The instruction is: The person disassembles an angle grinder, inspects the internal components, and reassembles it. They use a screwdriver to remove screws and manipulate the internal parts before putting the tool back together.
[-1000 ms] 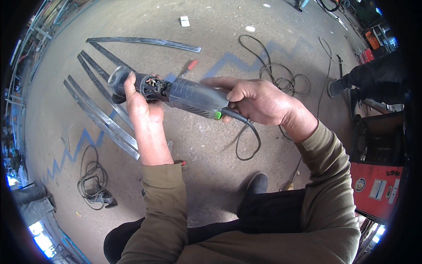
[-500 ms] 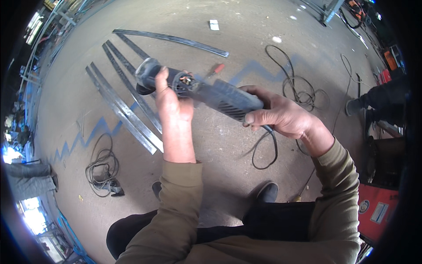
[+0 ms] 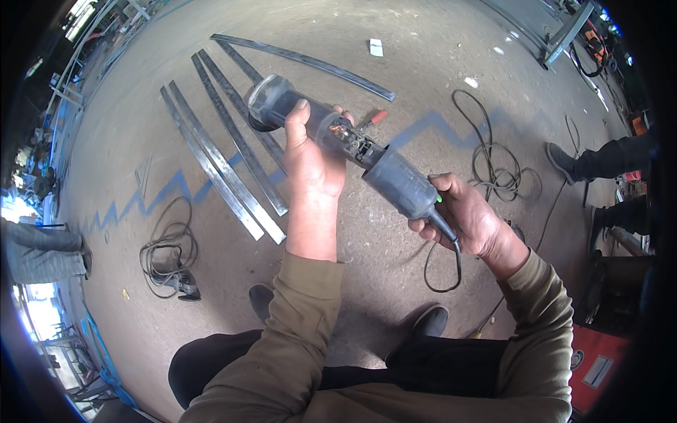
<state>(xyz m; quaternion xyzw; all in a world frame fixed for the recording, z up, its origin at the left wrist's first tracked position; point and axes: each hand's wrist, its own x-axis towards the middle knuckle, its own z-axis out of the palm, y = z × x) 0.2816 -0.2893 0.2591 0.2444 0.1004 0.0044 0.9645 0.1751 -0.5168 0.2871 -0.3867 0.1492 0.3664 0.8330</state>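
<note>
My left hand (image 3: 314, 158) is closed around the dark body of an angle grinder (image 3: 305, 111), its metal head pointing to the far left. Bare wiring and the motor's inner parts (image 3: 356, 143) show between that body and the grey-black rear cover (image 3: 402, 182), which sits slid back. At the cover's cord end, my right hand (image 3: 469, 218) grips it with thumb and fingers. A black power cord (image 3: 446, 231) comes out there and loops below. Just beyond the exposed parts, a red-handled screwdriver (image 3: 376, 118) lies on the floor, its tip partly hidden.
Several flat metal bars (image 3: 218, 180) lie on the concrete floor at far left. Coiled cables rest on both sides, the left coil (image 3: 169, 247) beside another power tool (image 3: 185, 285). Another person's legs (image 3: 613, 158) stand at right, near a red box (image 3: 596, 363); grey trousers (image 3: 42, 250) appear at left.
The rear cover has turned in my right hand, its slotted side no longer facing up. More of the inner parts shows clearly. The floor has shifted rightward in view.
</note>
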